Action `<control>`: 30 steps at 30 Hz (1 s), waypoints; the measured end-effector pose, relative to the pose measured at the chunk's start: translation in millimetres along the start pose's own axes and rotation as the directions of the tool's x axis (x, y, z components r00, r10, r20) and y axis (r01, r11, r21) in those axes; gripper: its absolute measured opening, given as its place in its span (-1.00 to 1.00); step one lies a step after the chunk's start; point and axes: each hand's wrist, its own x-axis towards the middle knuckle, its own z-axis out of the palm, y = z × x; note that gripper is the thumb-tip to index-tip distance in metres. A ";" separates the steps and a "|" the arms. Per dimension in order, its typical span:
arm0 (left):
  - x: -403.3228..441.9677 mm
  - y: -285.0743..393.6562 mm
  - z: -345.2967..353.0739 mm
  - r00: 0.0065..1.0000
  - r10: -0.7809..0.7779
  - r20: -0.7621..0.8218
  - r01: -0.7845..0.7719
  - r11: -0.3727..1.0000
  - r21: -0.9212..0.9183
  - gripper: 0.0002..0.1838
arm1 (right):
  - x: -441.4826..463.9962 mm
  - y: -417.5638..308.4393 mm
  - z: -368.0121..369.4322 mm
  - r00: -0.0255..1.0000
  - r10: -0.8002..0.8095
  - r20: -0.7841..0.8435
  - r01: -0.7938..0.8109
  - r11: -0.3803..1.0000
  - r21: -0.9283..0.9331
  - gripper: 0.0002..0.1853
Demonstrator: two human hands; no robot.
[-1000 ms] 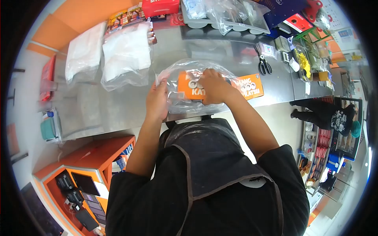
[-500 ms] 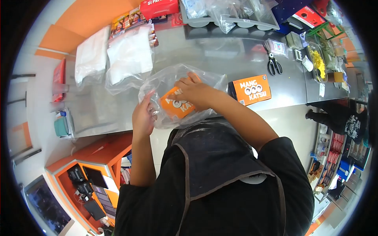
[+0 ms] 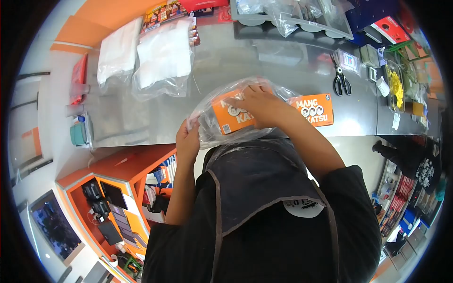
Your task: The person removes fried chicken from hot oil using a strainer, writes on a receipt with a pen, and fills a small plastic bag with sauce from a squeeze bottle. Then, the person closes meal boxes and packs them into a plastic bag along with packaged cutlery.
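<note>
An orange box [image 3: 228, 118] with white lettering lies in a clear plastic bag [image 3: 206, 123] near the steel table's front edge. My left hand [image 3: 188, 140] pinches the bag's left edge, its fingers closed on the plastic. Over the right part of that box lies my right hand [image 3: 262, 106], with its fingers curved across the box top and gripping it. A second orange box [image 3: 317, 110] sits just to the right, partly overlapped by the bag's edge.
Two packs of white bags [image 3: 118, 53] [image 3: 165, 54] lie at the back left. A grey tray [image 3: 302, 23] holds plastic bags at the back. Black scissors [image 3: 341, 83] are at the right, near a container of yellow pieces [image 3: 395, 87]. Another person [image 3: 422, 162] stands far right.
The boxed bag has shifted from a tilted position near my body to flatter on the table. Both hands moved with it, and the bag's edge now overlaps the second box.
</note>
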 end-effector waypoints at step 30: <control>9.6 31.1 -47.8 0.983 0.103 0.151 -0.100 0.995 -0.030 -0.55 | -164.7 68.1 -20.0 0.845 0.460 -0.274 -0.495 0.866 -0.075 0.04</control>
